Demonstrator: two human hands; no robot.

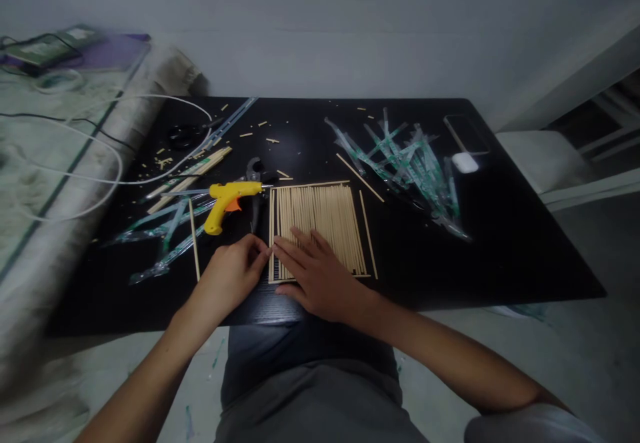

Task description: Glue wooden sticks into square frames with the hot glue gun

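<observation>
The left forearm [153, 379] slants up from the lower left to the left hand [243, 263], whose fingers are curled inward. Its thumb [259, 263] is near the index finger, but whether the tips meet is perhaps too dim to say. The right hand [323, 276] is palm down, fingers [295, 255] spread, and the right forearm [445, 345] extends from the lower right
</observation>
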